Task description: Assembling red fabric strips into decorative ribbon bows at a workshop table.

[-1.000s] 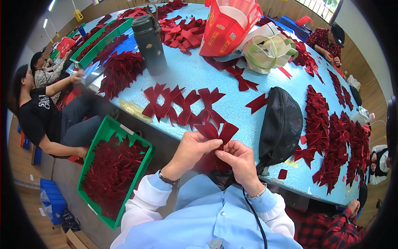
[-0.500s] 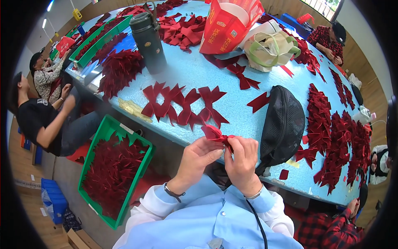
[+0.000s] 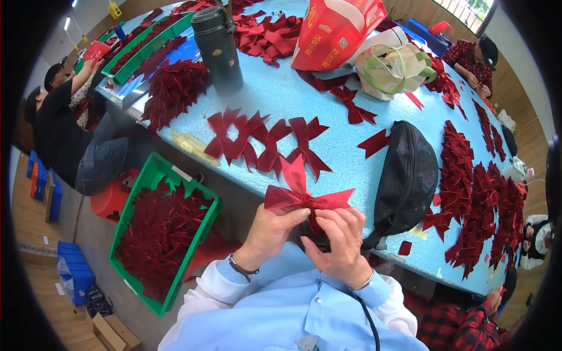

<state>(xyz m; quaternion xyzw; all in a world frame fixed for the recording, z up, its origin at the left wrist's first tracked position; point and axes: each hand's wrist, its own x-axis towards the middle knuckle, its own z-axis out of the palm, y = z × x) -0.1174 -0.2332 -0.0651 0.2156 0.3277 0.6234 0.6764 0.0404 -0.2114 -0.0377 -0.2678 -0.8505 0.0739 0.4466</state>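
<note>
A red velvet ribbon bow (image 3: 287, 198) is held up in front of me at the table's near edge, its loops and tails spread. My left hand (image 3: 270, 233) is closed on it, the thumb pressing close to the knot. The bent fingers of my right hand (image 3: 339, 237) curl over its lower right side, with that thumb standing apart below. Part of the bow's lower end is hidden by my fingers. Just beyond lies a row of several finished-looking dark red bows (image 3: 272, 143) on the light blue table (image 3: 252, 96).
On the table stand a dark thermos (image 3: 218, 55), a red paper bag (image 3: 333, 38) and a cream bag (image 3: 386, 70). A black mesh pouch (image 3: 407, 181) lies right of my hands, beside bow piles (image 3: 483, 199). A green crate (image 3: 213, 213) of bows is at left. Several people sit around.
The bow has turned and spread open, its loops now facing up and outward. My right thumb has moved away from the knot. At far left, a person in black has leaned with an arm raised.
</note>
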